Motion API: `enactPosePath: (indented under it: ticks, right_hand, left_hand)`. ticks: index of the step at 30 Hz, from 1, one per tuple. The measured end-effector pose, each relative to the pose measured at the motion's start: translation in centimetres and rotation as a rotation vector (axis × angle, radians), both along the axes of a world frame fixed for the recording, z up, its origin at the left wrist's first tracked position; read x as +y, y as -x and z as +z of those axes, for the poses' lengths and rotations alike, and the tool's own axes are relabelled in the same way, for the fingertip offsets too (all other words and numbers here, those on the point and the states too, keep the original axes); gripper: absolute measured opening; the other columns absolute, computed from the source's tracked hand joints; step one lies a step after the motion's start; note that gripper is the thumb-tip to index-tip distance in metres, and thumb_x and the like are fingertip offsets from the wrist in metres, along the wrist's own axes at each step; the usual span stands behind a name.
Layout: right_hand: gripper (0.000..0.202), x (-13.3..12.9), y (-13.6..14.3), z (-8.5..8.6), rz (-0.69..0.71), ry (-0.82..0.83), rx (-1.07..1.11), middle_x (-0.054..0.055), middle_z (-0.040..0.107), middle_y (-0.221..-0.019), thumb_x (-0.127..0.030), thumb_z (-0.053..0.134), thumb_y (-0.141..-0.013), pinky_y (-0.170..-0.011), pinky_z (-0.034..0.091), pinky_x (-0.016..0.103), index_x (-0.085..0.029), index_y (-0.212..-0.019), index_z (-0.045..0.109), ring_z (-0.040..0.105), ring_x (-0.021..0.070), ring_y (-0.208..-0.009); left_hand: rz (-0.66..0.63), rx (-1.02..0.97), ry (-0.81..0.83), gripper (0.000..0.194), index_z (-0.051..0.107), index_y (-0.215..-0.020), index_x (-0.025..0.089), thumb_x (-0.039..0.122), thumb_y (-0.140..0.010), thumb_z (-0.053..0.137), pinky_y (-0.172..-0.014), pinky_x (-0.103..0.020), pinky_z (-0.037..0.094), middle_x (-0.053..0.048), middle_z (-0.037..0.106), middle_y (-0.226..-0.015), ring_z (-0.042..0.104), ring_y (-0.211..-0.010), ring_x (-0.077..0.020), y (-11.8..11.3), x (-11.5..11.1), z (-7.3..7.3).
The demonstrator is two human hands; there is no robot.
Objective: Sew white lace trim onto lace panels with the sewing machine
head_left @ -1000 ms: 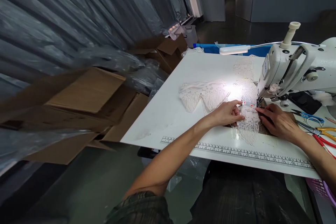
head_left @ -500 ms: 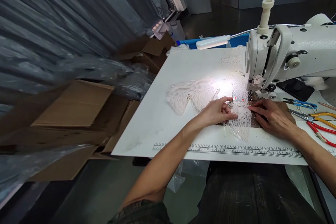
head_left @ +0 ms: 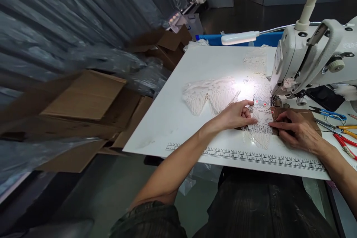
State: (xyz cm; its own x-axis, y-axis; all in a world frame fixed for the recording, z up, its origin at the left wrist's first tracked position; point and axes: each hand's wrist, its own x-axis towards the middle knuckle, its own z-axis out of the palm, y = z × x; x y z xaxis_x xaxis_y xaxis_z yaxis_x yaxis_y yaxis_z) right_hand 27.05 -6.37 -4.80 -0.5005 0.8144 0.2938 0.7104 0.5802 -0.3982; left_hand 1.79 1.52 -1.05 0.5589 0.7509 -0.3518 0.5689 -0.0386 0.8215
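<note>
White lace (head_left: 260, 128) with a scalloped lower end lies under the sewing machine's needle area. A narrow strip with red marks (head_left: 261, 103) crosses it just in front of the presser foot. My left hand (head_left: 237, 115) has its curled fingers at the lace's left edge, index finger by the strip and thumb lower on the lace. At the opposite edge, my right hand (head_left: 297, 128) rests with fingers stretched out, index fingertip touching the lace. Beneath that hand is a brown flat piece (head_left: 308, 117), partly hidden.
The white sewing machine (head_left: 290, 55) stands at right, with a lamp (head_left: 240, 38) behind. More fringed lace (head_left: 209, 93) lies left of my hands. Blue-handled snips (head_left: 331, 113) and red-handled pliers (head_left: 344, 145) lie at right. A printed ruler (head_left: 251, 159) runs along the front edge; cardboard boxes (head_left: 83, 93) stand left.
The view has turned, so the machine appears farther right. My right index fingertip has slid along the lace edge, nearer to me. My left hand stays at the lace's left edge.
</note>
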Motion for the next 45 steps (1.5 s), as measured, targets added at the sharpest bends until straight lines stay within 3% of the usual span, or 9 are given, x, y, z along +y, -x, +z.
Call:
enactPosePath:
  ticks: [6,11,22,25,28,32,35,41,45]
  right_hand:
    - [0.035,0.2,0.0,-0.2,0.035,-0.084,-0.043,0.011,0.063,-0.104,-0.020,0.050,-0.093,-0.080,0.056,0.042,-0.027,-0.116,0.076,0.062,0.0235,-0.095]
    - [0.035,0.2,0.1,-0.3,0.033,-0.128,-0.056,0.010,0.062,-0.103,-0.019,0.051,-0.093,-0.077,0.056,0.041,-0.028,-0.116,0.075,0.062,0.0234,-0.093]
    - [0.034,0.0,0.3,-0.5,0.018,-0.137,-0.030,0.011,0.061,-0.104,-0.019,0.053,-0.093,-0.079,0.056,0.043,-0.028,-0.117,0.075,0.061,0.0245,-0.093]
    - [0.034,0.0,0.3,-0.5,0.011,-0.131,-0.031,0.011,0.061,-0.105,-0.018,0.053,-0.093,-0.079,0.056,0.043,-0.028,-0.118,0.074,0.061,0.0250,-0.094]
    - [0.034,-0.1,0.3,-0.5,0.010,-0.121,-0.050,0.011,0.062,-0.106,-0.018,0.054,-0.092,-0.079,0.055,0.042,-0.028,-0.119,0.074,0.062,0.0243,-0.094]
    - [0.036,-0.1,0.4,-0.6,0.006,-0.140,-0.079,0.011,0.063,-0.104,-0.017,0.054,-0.091,-0.078,0.054,0.040,-0.028,-0.119,0.074,0.062,0.0241,-0.093]
    - [0.034,-0.1,0.5,-0.6,0.005,-0.179,-0.069,0.011,0.063,-0.102,-0.017,0.051,-0.093,-0.080,0.053,0.040,-0.025,-0.117,0.074,0.062,0.0238,-0.094]
    - [0.033,-0.3,0.6,-0.7,0.011,-0.191,-0.091,0.012,0.064,-0.103,-0.019,0.048,-0.096,-0.080,0.053,0.043,-0.023,-0.118,0.072,0.061,0.0249,-0.095]
    - [0.032,-0.4,0.8,-0.7,-0.003,-0.185,-0.115,0.013,0.063,-0.104,-0.020,0.047,-0.097,-0.079,0.054,0.045,-0.023,-0.119,0.071,0.060,0.0262,-0.094]
  left_hand:
    - [-0.030,-0.024,-0.005,0.073,0.044,-0.146,0.010,0.029,-0.083,0.074,-0.064,-0.027,0.046,-0.001,0.070,-0.079,0.063,-0.067,-0.0125,0.3,0.1,0.1]
    - [-0.065,-0.036,-0.050,0.084,0.044,-0.146,0.009,0.041,-0.078,0.079,-0.064,-0.028,0.045,-0.002,0.071,-0.080,0.065,-0.070,-0.0151,0.4,0.1,0.0]
    - [-0.087,-0.011,-0.157,0.068,0.049,-0.141,0.007,0.031,-0.082,0.072,-0.062,-0.025,0.047,0.000,0.070,-0.075,0.061,-0.063,-0.0110,0.6,0.2,-0.6]
    - [-0.080,-0.044,-0.379,0.049,0.059,-0.131,0.011,0.035,-0.089,0.066,-0.056,-0.024,0.045,-0.002,0.070,-0.082,0.060,-0.063,-0.0104,0.6,0.3,-1.3]
    - [-0.107,-0.041,-0.893,0.026,0.070,-0.108,0.015,0.033,-0.096,0.056,-0.051,-0.022,0.041,-0.007,0.069,-0.094,0.061,-0.072,-0.0132,-0.2,0.3,-2.0]
    - [-0.505,0.068,-1.331,0.026,0.069,-0.104,0.013,0.021,-0.101,0.044,-0.069,-0.030,0.050,-0.009,0.069,-0.102,0.063,-0.085,-0.0174,-1.9,0.2,-2.5]
    - [-0.641,0.246,-1.384,0.029,0.065,-0.113,0.008,0.023,-0.102,0.042,-0.077,-0.035,0.050,-0.015,0.067,-0.115,0.062,-0.090,-0.0211,-2.7,0.4,-2.8]
    - [-0.691,0.421,-1.439,0.038,0.061,-0.122,0.006,0.027,-0.104,0.035,-0.077,-0.037,0.046,-0.019,0.060,-0.132,0.059,-0.095,-0.0243,-2.6,0.2,-3.3]
    - [-0.705,0.463,-1.436,0.041,0.060,-0.123,0.004,0.030,-0.106,0.033,-0.080,-0.037,0.042,-0.018,0.063,-0.125,0.058,-0.095,-0.0240,-2.7,0.4,-2.9]
